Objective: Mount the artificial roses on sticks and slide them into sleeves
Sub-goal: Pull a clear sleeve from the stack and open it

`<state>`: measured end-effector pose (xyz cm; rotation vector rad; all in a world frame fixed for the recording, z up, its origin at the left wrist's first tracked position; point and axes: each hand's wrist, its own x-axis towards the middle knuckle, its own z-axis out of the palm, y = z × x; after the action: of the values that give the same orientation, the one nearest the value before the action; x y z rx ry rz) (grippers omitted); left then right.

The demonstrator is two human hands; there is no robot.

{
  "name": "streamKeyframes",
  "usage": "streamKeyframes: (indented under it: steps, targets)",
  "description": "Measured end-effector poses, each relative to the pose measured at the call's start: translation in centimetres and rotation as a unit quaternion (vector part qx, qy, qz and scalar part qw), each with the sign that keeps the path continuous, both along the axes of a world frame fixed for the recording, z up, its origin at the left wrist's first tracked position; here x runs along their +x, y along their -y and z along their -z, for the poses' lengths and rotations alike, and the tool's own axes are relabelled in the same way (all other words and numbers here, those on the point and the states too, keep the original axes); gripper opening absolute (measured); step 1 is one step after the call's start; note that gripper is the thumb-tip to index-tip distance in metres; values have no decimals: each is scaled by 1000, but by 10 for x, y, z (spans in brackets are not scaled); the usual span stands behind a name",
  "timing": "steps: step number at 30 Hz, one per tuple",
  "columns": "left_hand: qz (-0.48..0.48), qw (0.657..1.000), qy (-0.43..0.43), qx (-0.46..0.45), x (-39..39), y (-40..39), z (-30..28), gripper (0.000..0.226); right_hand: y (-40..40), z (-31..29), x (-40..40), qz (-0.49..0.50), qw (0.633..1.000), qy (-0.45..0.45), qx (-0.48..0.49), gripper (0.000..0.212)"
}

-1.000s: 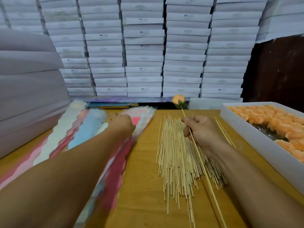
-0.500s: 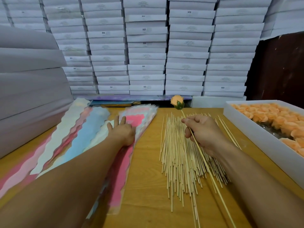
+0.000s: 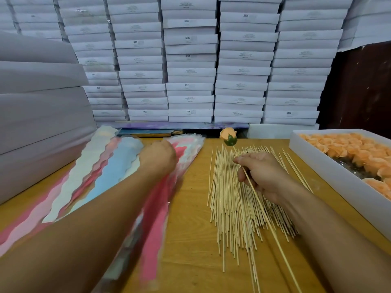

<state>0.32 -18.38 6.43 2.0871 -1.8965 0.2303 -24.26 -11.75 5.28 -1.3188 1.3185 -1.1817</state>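
A person's right hand (image 3: 261, 174) pinched one stick (image 3: 265, 216) tipped with a single orange rose (image 3: 228, 136) above the skewer pile (image 3: 239, 204) at the worktop's (image 3: 190, 208) centre; the left hand (image 3: 157, 158), blurred, grip unclear, lay on the sleeves (image 3: 118, 166).

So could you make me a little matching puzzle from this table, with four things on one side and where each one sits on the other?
Things:
1. single peach artificial rose
2. pile of thin bamboo sticks
3. fan of pastel paper sleeves
4. long white tray of peach roses

Places:
A. under the left hand
B. right edge of the wooden table
C. tip of the stick pinched by the right hand
D. loose, mid-table

Pairs: 1-C, 2-D, 3-A, 4-B
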Motion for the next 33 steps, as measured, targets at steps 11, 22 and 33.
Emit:
streamKeyframes:
  steps: [11, 22, 33]
  targets:
    - [89, 984, 151, -38, -74, -57, 4, 32, -5, -8, 3, -88, 965, 215, 118, 15]
    - [174, 966, 188, 43, -112, -116, 3, 32, -7, -6, 6, -58, 981, 156, 104, 19]
    - [114, 939, -320, 57, -80, -60, -27, 80, -7, -12, 2, -32, 981, 180, 67, 19]
